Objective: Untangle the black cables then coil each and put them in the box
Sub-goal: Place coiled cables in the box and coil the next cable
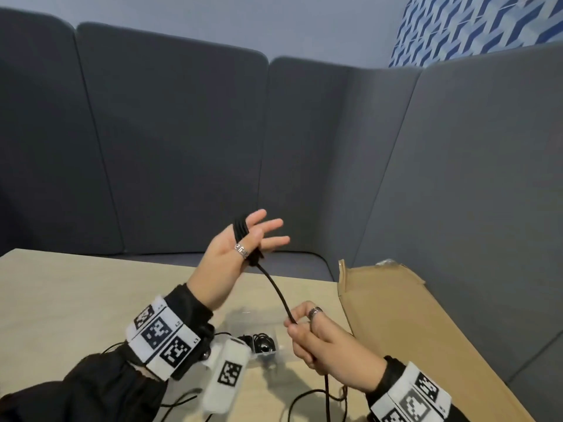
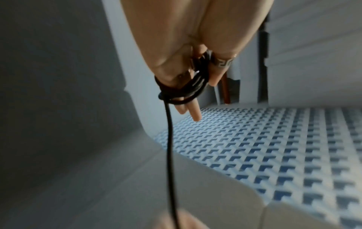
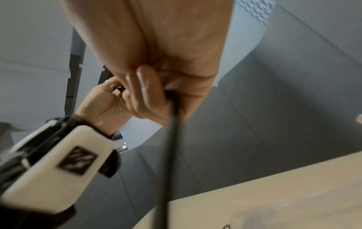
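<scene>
My left hand [image 1: 243,242] is raised above the table with its fingers stretched out. Several turns of a black cable coil [image 1: 241,231] wrap round those fingers, and the ringed thumb pins the coil [image 2: 186,88] against them. From the coil a taut strand of cable [image 1: 278,289] runs down to my right hand [image 1: 304,327], which grips it in curled fingers. In the right wrist view the strand [image 3: 170,139] leaves the right hand [image 3: 154,96] downward. More black cable [image 1: 307,397] lies loose on the table below.
A clear plastic container [image 1: 262,342] with black coiled items sits on the light wooden table [image 1: 61,293] under my hands. A flat brown cardboard box [image 1: 396,315] lies at the right on the grey sofa [image 1: 182,147], which encloses the table.
</scene>
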Tool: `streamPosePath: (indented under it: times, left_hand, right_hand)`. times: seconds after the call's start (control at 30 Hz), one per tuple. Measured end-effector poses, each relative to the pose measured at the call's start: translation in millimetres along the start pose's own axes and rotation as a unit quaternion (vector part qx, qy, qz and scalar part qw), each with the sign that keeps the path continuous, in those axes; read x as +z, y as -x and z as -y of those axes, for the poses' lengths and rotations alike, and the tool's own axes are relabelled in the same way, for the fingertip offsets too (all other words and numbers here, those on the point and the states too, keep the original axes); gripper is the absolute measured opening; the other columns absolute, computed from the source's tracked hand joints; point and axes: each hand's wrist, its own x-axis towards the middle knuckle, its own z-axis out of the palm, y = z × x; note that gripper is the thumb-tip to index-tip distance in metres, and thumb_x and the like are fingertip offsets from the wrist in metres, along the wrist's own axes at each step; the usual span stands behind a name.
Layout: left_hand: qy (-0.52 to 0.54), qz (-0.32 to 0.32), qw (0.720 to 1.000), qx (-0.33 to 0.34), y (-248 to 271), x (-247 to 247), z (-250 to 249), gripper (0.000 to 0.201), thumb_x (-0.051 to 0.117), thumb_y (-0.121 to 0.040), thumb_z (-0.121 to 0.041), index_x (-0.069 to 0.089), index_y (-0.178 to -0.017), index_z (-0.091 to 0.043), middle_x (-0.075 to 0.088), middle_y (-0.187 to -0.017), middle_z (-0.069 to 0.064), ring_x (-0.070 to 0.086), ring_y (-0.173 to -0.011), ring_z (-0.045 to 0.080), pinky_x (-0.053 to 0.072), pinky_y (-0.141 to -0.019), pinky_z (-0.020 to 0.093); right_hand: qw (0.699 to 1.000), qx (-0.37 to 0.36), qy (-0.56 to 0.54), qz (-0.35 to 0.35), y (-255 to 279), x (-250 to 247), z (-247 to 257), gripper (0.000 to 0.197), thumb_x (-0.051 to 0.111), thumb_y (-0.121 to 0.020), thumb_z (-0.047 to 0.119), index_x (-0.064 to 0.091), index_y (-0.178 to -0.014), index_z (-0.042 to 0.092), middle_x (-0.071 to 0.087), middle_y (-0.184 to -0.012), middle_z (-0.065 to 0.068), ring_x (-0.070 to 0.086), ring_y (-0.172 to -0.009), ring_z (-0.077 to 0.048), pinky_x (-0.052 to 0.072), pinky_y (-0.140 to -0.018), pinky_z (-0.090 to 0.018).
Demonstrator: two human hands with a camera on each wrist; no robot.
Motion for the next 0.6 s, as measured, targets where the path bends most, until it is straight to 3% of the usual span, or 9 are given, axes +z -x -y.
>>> streamPosePath:
  times: [0.07, 0.1, 0.17, 0.23, 0.3, 0.37, 0.43, 0.5, 0.6]
  left_hand:
    - [-0.161, 0.03, 0.986, 0.003, -1.4, -8.0, -1.2, 0.045, 0.046, -0.094, -0.018, 0.034, -0.137, -0.016, 0.064, -0.12, -0.005, 0.066, -0.102, 0.012, 0.047, -0.098, 0.027]
    - [-0.261, 0.063, 0.963, 0.0, 0.1, -11.0, 0.4, 0.052, 0.049, -0.093, -0.02, 0.028, -0.14, -0.019, 0.062, -0.119, -0.009, 0.065, -0.1, 0.006, 0.045, -0.1, 0.028]
    - [-0.449, 0.146, 0.881, -0.02, 4.4, -11.9, 6.0, 0.081, 0.064, -0.084, -0.033, 0.013, -0.145, -0.024, 0.059, -0.117, -0.014, 0.062, -0.096, 0.0, 0.045, -0.098, 0.027]
    - [-0.585, 0.217, 0.78, -0.046, 7.3, -9.4, 14.1, 0.099, 0.073, -0.073, -0.044, 0.009, -0.146, -0.027, 0.057, -0.109, -0.011, 0.058, -0.09, 0.003, 0.047, -0.091, 0.026]
    - [-0.672, 0.231, 0.703, -0.036, 4.5, -12.3, 19.1, 0.075, 0.069, -0.077, -0.044, 0.032, -0.138, -0.021, 0.057, -0.102, -0.005, 0.056, -0.091, 0.012, 0.048, -0.085, 0.031]
    - [-0.727, 0.195, 0.659, -0.007, -1.7, -24.8, 15.6, 0.045, 0.059, -0.086, -0.041, 0.046, -0.121, -0.015, 0.058, -0.107, 0.0, 0.057, -0.1, 0.02, 0.048, -0.083, 0.036]
    - [-0.742, 0.126, 0.658, 0.01, -10.0, -46.1, 4.8, 0.03, 0.054, -0.089, -0.036, 0.051, -0.109, -0.014, 0.061, -0.111, 0.005, 0.058, -0.104, 0.026, 0.048, -0.081, 0.037]
    - [-0.724, 0.028, 0.688, 0.034, -16.3, -69.7, -9.8, 0.02, 0.055, -0.088, -0.032, 0.055, -0.098, -0.014, 0.064, -0.102, 0.009, 0.061, -0.095, 0.031, 0.049, -0.075, 0.038]
    - [-0.685, -0.105, 0.719, 0.063, -19.9, -88.8, -26.4, 0.014, 0.061, -0.086, -0.027, 0.057, -0.087, -0.013, 0.065, -0.085, 0.008, 0.062, -0.081, 0.033, 0.046, -0.066, 0.036]
  right_hand:
    - [0.998, -0.005, 0.051, -0.041, 4.6, -0.7, -4.0, 0.01, 0.041, -0.099, 0.016, 0.036, -0.09, 0.016, 0.044, -0.048, 0.01, 0.036, -0.045, 0.0, 0.031, -0.047, -0.012]
    - [0.995, -0.015, 0.077, -0.065, 5.6, -2.9, -3.5, 0.011, 0.045, -0.097, 0.014, 0.039, -0.088, 0.017, 0.047, -0.048, 0.01, 0.039, -0.046, 0.0, 0.034, -0.051, -0.014]
    - [0.983, -0.043, 0.129, -0.124, 6.5, -12.0, 0.3, 0.011, 0.051, -0.094, 0.015, 0.049, -0.085, 0.021, 0.052, -0.048, 0.01, 0.045, -0.049, -0.001, 0.039, -0.06, -0.02]
    - [0.972, -0.054, 0.164, -0.157, 8.2, -23.9, 4.7, 0.011, 0.055, -0.092, 0.016, 0.057, -0.086, 0.025, 0.053, -0.048, 0.01, 0.047, -0.049, 0.0, 0.04, -0.059, -0.017]
    - [0.973, -0.043, 0.181, -0.135, 11.2, -30.3, 4.9, 0.011, 0.056, -0.091, 0.016, 0.058, -0.089, 0.026, 0.05, -0.049, 0.009, 0.047, -0.047, 0.0, 0.038, -0.053, -0.013]
    - [0.975, 0.0, 0.201, -0.091, 15.6, -33.6, -3.4, 0.009, 0.054, -0.091, 0.016, 0.054, -0.092, 0.025, 0.046, -0.053, 0.007, 0.045, -0.048, -0.002, 0.038, -0.049, -0.015]
    - [0.977, 0.041, 0.203, -0.056, 22.3, -38.6, -15.8, 0.005, 0.049, -0.093, 0.014, 0.052, -0.091, 0.018, 0.046, -0.057, 0.006, 0.044, -0.05, -0.004, 0.041, -0.049, -0.02]
    - [0.976, 0.071, 0.2, -0.053, 29.8, -50.7, -32.6, 0.01, 0.047, -0.096, 0.015, 0.048, -0.085, 0.015, 0.048, -0.057, 0.004, 0.045, -0.048, -0.005, 0.042, -0.051, -0.023]
    - [0.965, 0.11, 0.179, -0.157, 35.6, -73.3, -55.8, 0.01, 0.049, -0.095, 0.013, 0.048, -0.085, 0.013, 0.054, -0.056, 0.003, 0.051, -0.05, -0.011, 0.046, -0.058, -0.031]
